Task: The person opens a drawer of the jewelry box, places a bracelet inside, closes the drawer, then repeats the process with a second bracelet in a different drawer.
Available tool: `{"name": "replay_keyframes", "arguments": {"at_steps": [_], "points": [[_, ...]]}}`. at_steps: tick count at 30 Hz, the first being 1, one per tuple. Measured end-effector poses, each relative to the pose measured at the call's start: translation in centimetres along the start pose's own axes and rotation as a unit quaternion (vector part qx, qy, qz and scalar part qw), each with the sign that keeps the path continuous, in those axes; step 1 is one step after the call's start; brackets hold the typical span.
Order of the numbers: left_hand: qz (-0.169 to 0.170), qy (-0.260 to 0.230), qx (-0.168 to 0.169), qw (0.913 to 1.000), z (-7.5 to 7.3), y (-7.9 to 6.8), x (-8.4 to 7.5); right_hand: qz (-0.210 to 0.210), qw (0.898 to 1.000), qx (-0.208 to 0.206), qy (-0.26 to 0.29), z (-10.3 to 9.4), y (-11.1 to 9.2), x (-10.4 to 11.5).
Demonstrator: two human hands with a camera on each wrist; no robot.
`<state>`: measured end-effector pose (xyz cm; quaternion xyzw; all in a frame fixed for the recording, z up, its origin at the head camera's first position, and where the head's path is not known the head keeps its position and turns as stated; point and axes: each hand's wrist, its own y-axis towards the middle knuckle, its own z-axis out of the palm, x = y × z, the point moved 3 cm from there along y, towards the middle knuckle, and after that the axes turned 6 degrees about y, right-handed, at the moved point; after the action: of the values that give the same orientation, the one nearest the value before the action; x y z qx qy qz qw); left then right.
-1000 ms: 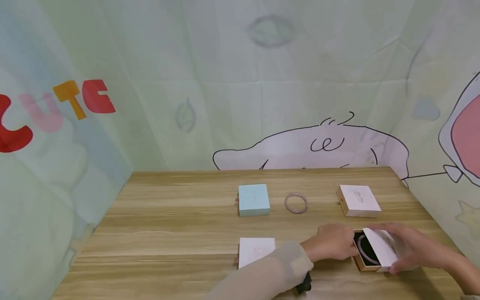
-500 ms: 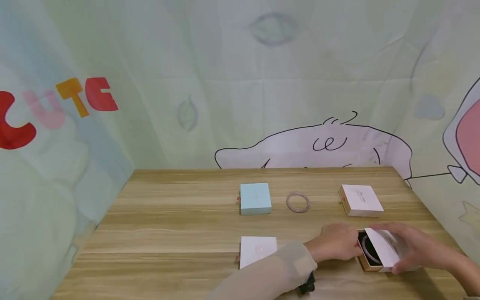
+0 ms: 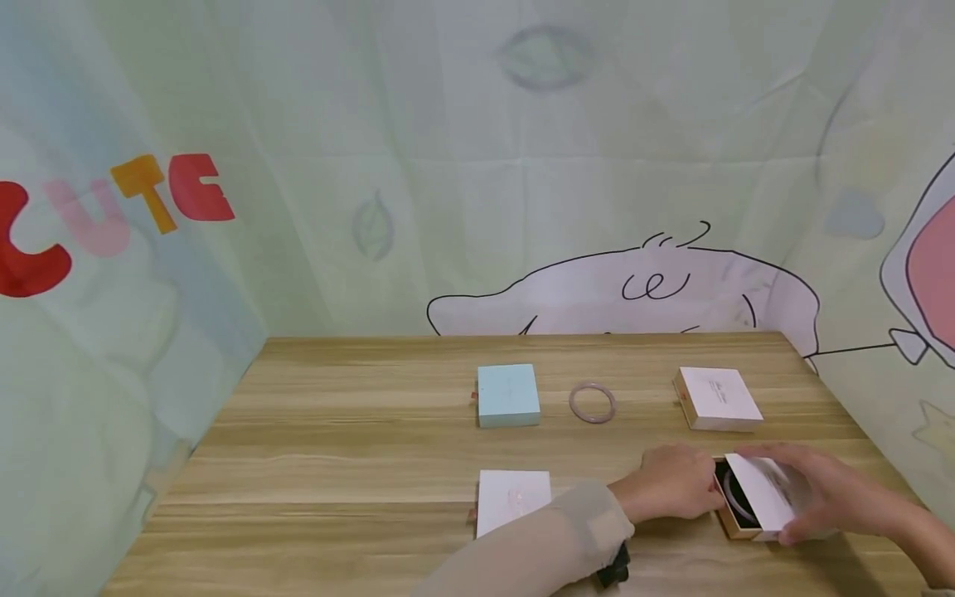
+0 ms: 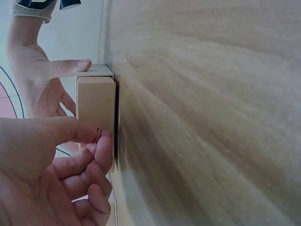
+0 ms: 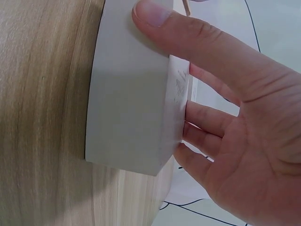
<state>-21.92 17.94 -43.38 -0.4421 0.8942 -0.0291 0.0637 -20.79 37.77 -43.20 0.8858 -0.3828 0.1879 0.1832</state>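
At the table's right side in the head view, a white drawer-style gift box (image 3: 764, 489) is partly pulled out. In its black-lined drawer (image 3: 736, 531) lies a pale purple bangle (image 3: 734, 501), partly hidden under the sleeve. My left hand (image 3: 675, 482) is at the drawer's front; its thumb and index finger pinch the small ribbon tab (image 4: 98, 136) on the tan drawer front (image 4: 95, 101). My right hand (image 3: 836, 495) grips the white sleeve (image 5: 129, 103) from the right, thumb on the near side and fingers across the far side.
A second pale purple bangle (image 3: 593, 403) lies on the wooden table (image 3: 336, 448) beside a light blue box (image 3: 508, 394). Another white box (image 3: 719, 398) sits behind my hands. A further white box (image 3: 511, 500) is partly covered by my left sleeve (image 3: 548, 539).
My left hand has moved slightly right, and the drawer has slid a little further into the sleeve. The right hand keeps its grip. The head view shifted slightly.
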Motion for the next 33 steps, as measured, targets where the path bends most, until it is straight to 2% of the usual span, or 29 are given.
{"name": "replay_keyframes", "arguments": {"at_steps": [13,26,33], "points": [[-0.005,-0.012,0.004,0.9999,0.09,0.12,-0.28,0.001,1.0,-0.003,-0.006,-0.06,-0.06,0.07],[-0.009,-0.008,-0.005,0.9999,0.03,0.21,-0.48,0.035,0.999,0.019,-0.01,-0.18,0.0,0.27],[-0.011,-0.011,-0.007,0.9999,0.1,0.34,-0.48,0.017,1.0,0.004,-0.016,-0.18,0.03,0.18]]}}
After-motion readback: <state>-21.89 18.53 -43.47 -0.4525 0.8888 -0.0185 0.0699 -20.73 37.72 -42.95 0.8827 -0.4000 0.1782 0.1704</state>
